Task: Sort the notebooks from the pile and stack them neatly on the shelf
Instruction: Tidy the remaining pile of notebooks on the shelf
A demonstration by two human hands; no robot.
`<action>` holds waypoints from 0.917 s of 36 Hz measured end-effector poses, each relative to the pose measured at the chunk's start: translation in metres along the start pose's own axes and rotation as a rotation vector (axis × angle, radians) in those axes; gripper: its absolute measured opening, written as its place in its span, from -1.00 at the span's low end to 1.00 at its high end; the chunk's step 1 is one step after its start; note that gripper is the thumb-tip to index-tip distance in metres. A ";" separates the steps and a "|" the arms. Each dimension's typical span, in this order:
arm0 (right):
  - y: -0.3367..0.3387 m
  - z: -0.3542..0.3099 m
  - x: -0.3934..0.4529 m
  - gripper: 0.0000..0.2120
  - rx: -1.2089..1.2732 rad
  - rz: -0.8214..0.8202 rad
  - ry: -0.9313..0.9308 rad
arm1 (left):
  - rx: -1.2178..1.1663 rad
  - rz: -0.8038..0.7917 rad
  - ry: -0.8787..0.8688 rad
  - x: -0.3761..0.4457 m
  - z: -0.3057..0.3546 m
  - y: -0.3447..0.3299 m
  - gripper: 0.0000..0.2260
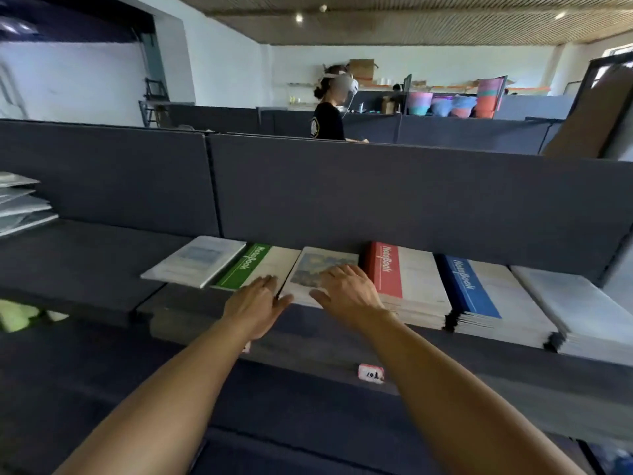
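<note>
A row of notebook stacks lies on the dark grey shelf (102, 269). In the middle is a notebook with a blue painted cover (322, 265). My right hand (349, 291) rests flat on it with straight fingers. My left hand (255, 305) touches its left edge, fingers straight, partly over the green notebook (253, 265). Left of that lies a pale notebook (195, 260). To the right stand a red stack (404, 282), a blue stack (486, 296) and a white stack (582, 310).
A grey partition wall (376, 190) backs the shelf. Grey sheets (20, 207) are piled at far left. A small red-edged label (371, 373) sticks to the shelf front. A person with a headset (330, 104) stands beyond the partition.
</note>
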State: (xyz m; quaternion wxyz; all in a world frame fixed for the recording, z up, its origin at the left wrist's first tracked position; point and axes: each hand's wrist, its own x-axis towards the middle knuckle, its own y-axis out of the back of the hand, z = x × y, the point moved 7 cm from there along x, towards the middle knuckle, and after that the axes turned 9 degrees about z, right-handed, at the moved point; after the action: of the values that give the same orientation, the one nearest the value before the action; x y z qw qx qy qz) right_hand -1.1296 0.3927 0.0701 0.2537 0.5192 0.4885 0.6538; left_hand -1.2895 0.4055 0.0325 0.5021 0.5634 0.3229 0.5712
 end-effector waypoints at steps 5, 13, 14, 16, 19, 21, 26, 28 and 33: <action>-0.026 -0.051 0.016 -0.51 -0.002 -0.128 0.074 | 0.013 0.035 0.071 -0.029 -0.055 0.018 -0.50; -0.051 -0.140 0.047 -0.53 0.012 -0.172 0.135 | 0.081 0.032 0.205 -0.075 -0.164 0.047 -0.43; -0.054 -0.153 0.051 -0.53 0.013 -0.170 0.144 | 0.086 0.030 0.218 -0.081 -0.180 0.051 -0.43; -0.059 -0.179 0.061 -0.52 0.012 -0.179 0.154 | 0.091 0.028 0.248 -0.092 -0.209 0.058 -0.42; -0.066 -0.218 0.076 -0.52 -0.021 -0.199 0.183 | 0.127 0.013 0.289 -0.105 -0.254 0.071 -0.41; -0.069 -0.244 0.086 -0.52 -0.033 -0.197 0.196 | 0.152 0.009 0.308 -0.113 -0.282 0.079 -0.41; -0.082 -0.305 0.111 -0.53 -0.033 -0.187 0.227 | 0.160 0.021 0.359 -0.127 -0.344 0.098 -0.42; -0.088 -0.324 0.119 -0.53 -0.029 -0.190 0.234 | 0.157 0.013 0.376 -0.133 -0.364 0.101 -0.42; -0.105 -0.361 0.138 -0.54 -0.008 -0.214 0.237 | 0.155 -0.003 0.392 -0.139 -0.408 0.102 -0.43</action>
State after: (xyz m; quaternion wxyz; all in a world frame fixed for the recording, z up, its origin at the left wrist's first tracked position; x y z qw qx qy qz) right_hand -1.5281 0.4145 0.0411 0.2646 0.3822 0.5648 0.6818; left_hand -1.7255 0.3264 0.0191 0.3855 0.4780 0.4584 0.6425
